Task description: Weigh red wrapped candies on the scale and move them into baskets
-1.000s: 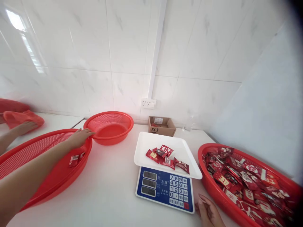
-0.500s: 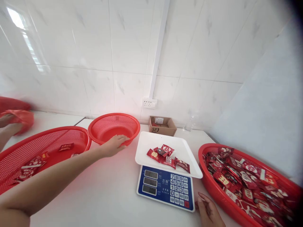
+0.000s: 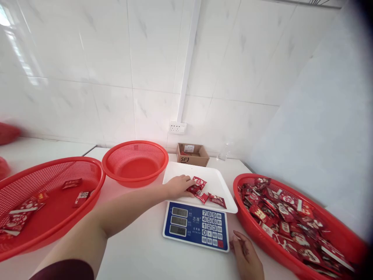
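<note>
My left hand reaches over the white weighing pan, its fingers curled down over small red snack packets and partly hiding them. Another red packet lies at the pan's front right, apart from my fingers. Under the pan is a blue-faced digital scale with a keypad and small displays, whose digits are too faint to read. My right hand rests on the table by the scale's front right corner, fingers loosely bent and slightly apart, with nothing visible in them.
On the right, a long red basket is full of red packets. A round red basket and a larger one with several packets stand left. Behind the pan are a small cardboard box and a clear plastic item.
My left hand has moved right from the round basket's rim onto the packets in the pan. The right hand stays beside the scale. At far left, another person's hands have left the view.
</note>
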`<state>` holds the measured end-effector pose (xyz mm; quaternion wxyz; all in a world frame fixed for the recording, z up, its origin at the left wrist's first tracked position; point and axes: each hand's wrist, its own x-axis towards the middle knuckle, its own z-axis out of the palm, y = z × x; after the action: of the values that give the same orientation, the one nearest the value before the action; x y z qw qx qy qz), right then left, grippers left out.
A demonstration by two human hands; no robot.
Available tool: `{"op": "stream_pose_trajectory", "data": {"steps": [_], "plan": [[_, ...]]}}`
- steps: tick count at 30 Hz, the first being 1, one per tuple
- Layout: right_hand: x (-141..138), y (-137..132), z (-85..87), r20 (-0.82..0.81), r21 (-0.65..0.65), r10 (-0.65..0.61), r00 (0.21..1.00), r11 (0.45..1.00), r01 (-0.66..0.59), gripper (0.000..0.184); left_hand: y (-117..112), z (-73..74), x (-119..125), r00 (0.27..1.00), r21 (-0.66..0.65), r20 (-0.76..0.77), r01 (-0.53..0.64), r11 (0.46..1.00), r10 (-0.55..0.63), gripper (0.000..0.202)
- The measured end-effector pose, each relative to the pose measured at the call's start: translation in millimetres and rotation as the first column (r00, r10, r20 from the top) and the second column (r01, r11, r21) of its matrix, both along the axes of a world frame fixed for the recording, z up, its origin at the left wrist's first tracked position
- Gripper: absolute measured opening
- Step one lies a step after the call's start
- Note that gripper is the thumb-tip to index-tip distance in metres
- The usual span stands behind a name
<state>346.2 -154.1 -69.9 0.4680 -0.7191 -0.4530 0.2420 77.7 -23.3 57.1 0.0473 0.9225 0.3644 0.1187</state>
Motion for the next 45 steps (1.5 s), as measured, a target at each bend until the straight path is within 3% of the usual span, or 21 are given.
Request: {"op": "stream_pose_trajectory", "data": {"steps": [5, 11, 13, 15, 18, 23, 26, 28, 31, 35, 40, 45], "plan": [[1.0, 0.5, -0.5, -0.008, 0.014, 0.004, 1.000, 1.000, -0.004, 0.060, 0.2, 8.3, -14.5, 0.986, 0.051, 0.065, -0.157, 0.986, 0.153, 0.024], [4.3, 1.4, -4.4, 0.002, -0.006, 0.024, 1.000, 1.000, -0.024, 0.059, 11.2, 24.8, -86.6, 0.854, 0.067, 0.161, -0.510, 0.857, 0.495, 0.026], [5.5, 2.0, -6.6, -0.003, 0.004, 0.032, 0.999, 0.999, -0.032, 0.059, 14.4, 26.7, -107.6, 0.810, 0.041, 0.145, -0.579, 0.814, 0.568, 0.027], [6.1, 2.6, -8.1, -0.016, 0.021, 0.037, 0.999, 0.999, -0.037, 0.058, 15.1, 26.3, -115.1, 0.799, 0.016, 0.128, -0.594, 0.805, 0.587, 0.036], [5.3, 2.6, -6.8, -0.021, 0.028, 0.034, 0.999, 0.999, -0.033, 0.057, 11.7, 21.8, -95.5, 0.856, -0.010, 0.121, -0.505, 0.863, 0.502, 0.047], [1.4, 1.1, -0.7, 0.005, 0.020, 0.027, 1.000, 0.999, -0.027, 0.056, 2.7, 8.5, -15.9, 0.977, -0.078, 0.070, -0.195, 0.978, 0.200, 0.065], [0.8, 0.8, -2.1, 0.002, 0.060, 0.026, 1.000, 0.998, -0.026, 0.053, 1.6, -0.9, 30.1, 0.999, -0.170, 0.042, 0.025, 0.985, -0.018, 0.079], [1.8, 0.9, -5.1, -0.009, 0.075, 0.031, 0.999, 0.997, -0.030, 0.050, 3.2, -6.2, 54.8, 0.996, -0.177, 0.026, 0.087, 0.980, -0.083, 0.081], [3.9, 1.2, -9.2, -0.017, 0.076, 0.048, 0.999, 0.996, -0.047, 0.049, 7.4, -9.9, 81.3, 0.994, -0.045, -0.012, 0.110, 0.993, -0.110, 0.069], [5.2, 1.4, -9.6, -0.001, 0.072, 0.057, 0.998, 0.996, -0.056, 0.049, 12.9, -7.7, 96.5, 0.993, 0.097, -0.033, 0.118, 0.988, -0.115, 0.054], [4.7, 1.7, -7.1, 0.007, 0.048, 0.065, 0.998, 0.997, -0.065, 0.051, 18.5, -4.1, 94.9, 0.997, 0.149, -0.027, 0.076, 0.986, -0.073, 0.042], [5.0, 1.8, -8.5, -0.014, 0.029, 0.072, 0.997, 0.997, -0.071, 0.053, 21.4, 9.9, 81.7, 0.995, 0.168, 0.076, -0.082, 0.982, 0.070, 0.041]]}}
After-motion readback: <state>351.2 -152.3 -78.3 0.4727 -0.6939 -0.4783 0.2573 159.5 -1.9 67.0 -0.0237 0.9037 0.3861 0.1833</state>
